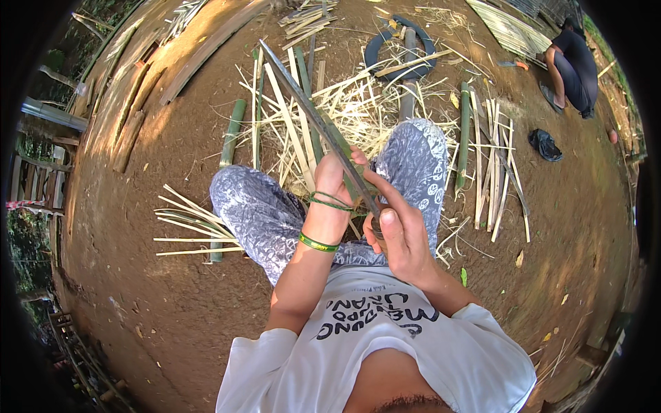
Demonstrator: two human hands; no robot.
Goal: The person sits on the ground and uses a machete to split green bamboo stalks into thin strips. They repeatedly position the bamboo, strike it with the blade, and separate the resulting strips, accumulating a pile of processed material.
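Observation:
My right hand [401,239] is closed around the handle end of a long machete [303,96], its blade slanting up and away to the left across my lap. My left hand [333,177] grips a green bamboo strip [337,138] that lies against the blade, partly hidden behind it. Cords and a green band circle my left wrist. Beyond my knees spreads a heap of pale bamboo shavings and split strips [358,110], with longer strips [288,120] lying over its left side.
Green bamboo poles lie left [233,131] and right [463,131] of the heap. Thin strips [493,172] rest at right, others [196,224] beside my left knee. A dark ring [375,51] lies ahead. Another person [575,65] squats at far right, near a black plastic bag [544,145].

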